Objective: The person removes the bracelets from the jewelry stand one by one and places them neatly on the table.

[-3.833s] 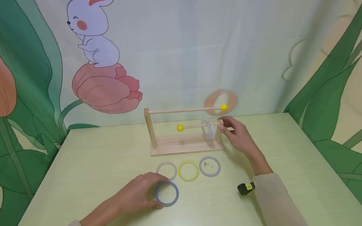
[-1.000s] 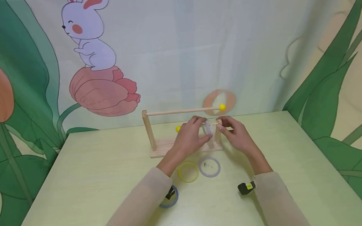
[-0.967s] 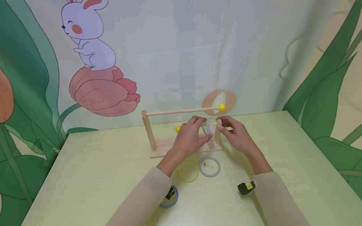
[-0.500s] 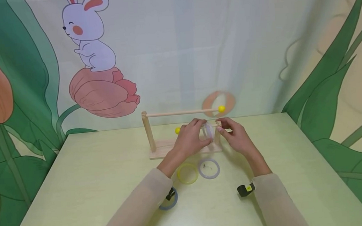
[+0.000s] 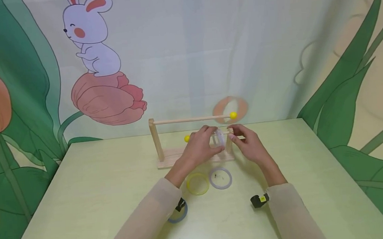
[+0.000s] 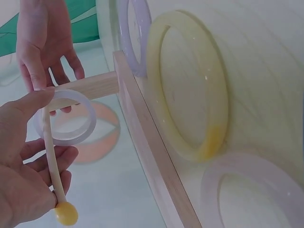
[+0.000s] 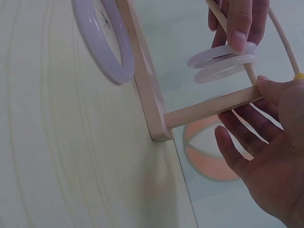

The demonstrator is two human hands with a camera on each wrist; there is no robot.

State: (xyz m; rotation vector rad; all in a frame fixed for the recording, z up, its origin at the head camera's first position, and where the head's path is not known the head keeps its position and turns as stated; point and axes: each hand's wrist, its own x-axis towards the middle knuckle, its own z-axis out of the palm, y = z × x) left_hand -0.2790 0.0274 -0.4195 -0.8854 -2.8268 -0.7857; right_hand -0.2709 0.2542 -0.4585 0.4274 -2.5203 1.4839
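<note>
A wooden stand (image 5: 157, 142) has two rods tipped with yellow balls. My left hand (image 5: 198, 145) reaches over the lower rod and pinches a pale translucent ring (image 7: 202, 58) threaded on it, thumb on the rim. Beside that ring, closer to the short post (image 7: 209, 108), a second pale ring (image 7: 221, 71) hangs on the same rod. With thumb and fingers my right hand (image 5: 250, 143) grips the top of this post, where the lower rod joins it. In the left wrist view the lower rod (image 6: 53, 166) runs past my left fingers to its yellow ball (image 6: 66, 213).
On the table in front of the stand lie a yellow ring (image 5: 188, 186), a lilac ring (image 5: 210, 183) and a blue ring (image 5: 186, 212) partly under my left sleeve. A pale pinkish ring (image 6: 211, 194) shows in the left wrist view. A patterned curtain (image 5: 174, 61) hangs behind.
Since the oldest frame, my left hand has left the blue ring on the table and come up to the rings on the lower rod. My right hand keeps its grip on the post.
</note>
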